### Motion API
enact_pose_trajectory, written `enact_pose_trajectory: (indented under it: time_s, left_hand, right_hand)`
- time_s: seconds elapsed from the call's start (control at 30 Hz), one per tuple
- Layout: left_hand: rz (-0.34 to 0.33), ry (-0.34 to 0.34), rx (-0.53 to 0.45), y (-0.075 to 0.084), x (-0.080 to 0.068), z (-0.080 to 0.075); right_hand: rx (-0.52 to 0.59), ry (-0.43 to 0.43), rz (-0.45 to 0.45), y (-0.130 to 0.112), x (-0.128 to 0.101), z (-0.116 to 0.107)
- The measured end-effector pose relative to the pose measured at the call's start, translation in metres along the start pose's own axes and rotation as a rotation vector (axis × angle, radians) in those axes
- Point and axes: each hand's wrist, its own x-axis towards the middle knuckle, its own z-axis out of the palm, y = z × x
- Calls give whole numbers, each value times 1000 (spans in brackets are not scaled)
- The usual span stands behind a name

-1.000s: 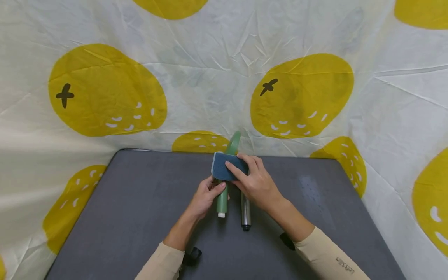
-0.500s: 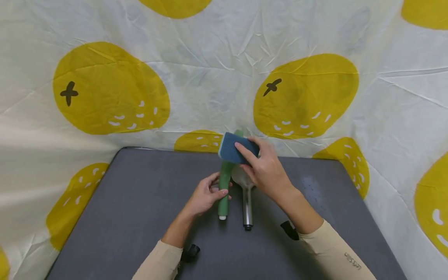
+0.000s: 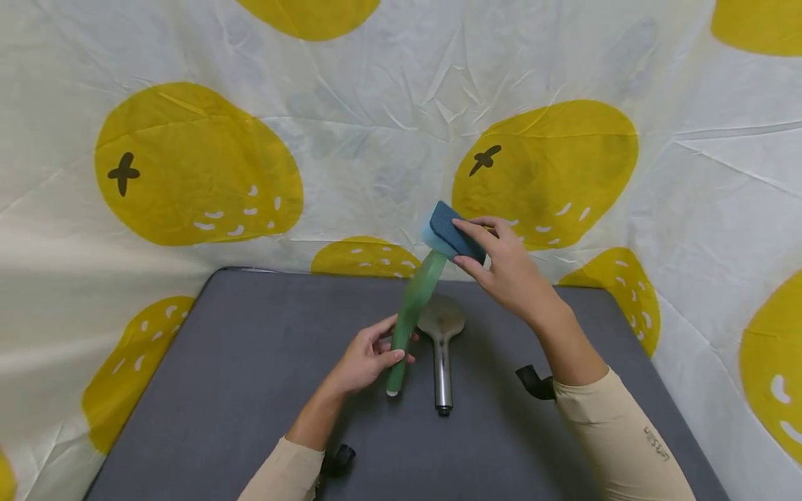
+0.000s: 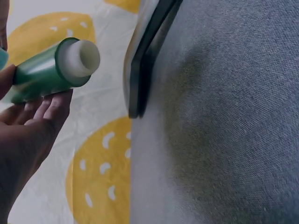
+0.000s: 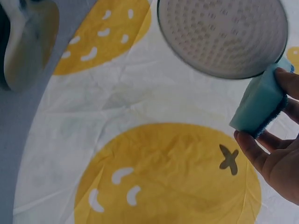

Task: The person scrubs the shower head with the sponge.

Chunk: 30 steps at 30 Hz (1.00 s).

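Holding: left hand (image 3: 366, 358) grips the handle of a green shower head (image 3: 413, 309), fingers curled round it; the lower end sits near the desk (image 3: 219, 390), the head end is tilted up and away toward the far edge.
Green shower head, wrist view: its white end cap (image 4: 79, 57) points out past the fingers (image 4: 44, 109); the desk edge shows just beside it.
Right hand: right hand (image 3: 507, 268) pinches a blue sponge (image 3: 452, 232) between thumb and fingers, raised above the far edge of the desk, the sponge touching the upper end of the green shower head.
Sponge, wrist view: light blue body with a darker face (image 5: 259, 105), just beside the dotted spray face (image 5: 223, 35).
Silver shower head: a silver shower head (image 3: 441, 334) lies flat on the desk just right of the green one, handle toward the near edge, untouched.
Open room: bare grey desk surface to the left and right of the two hands, out to both side edges.
Backdrop: white cloth with yellow fruit shapes (image 3: 194, 163) hangs close behind the far edge and along both sides.
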Motion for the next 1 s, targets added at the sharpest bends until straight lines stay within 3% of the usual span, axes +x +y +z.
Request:
enact_pose_trajectory:
  time_s: [0.23, 0.6, 0.73, 1.0]
  left_hand:
    - [23, -23, -2, -1, -1, 1]
    - [-37, 97, 94, 4, 5, 14]
    - [-54, 142, 108, 3, 6, 15]
    - [-58, 217, 83, -1, 8, 13]
  right_hand:
    - [-3, -10, 44, 3, -2, -4]
    - [-7, 38, 50, -2, -5, -2]
    - [-29, 55, -37, -8, -8, -1]
    - [-216, 92, -356, -30, -25, 20]
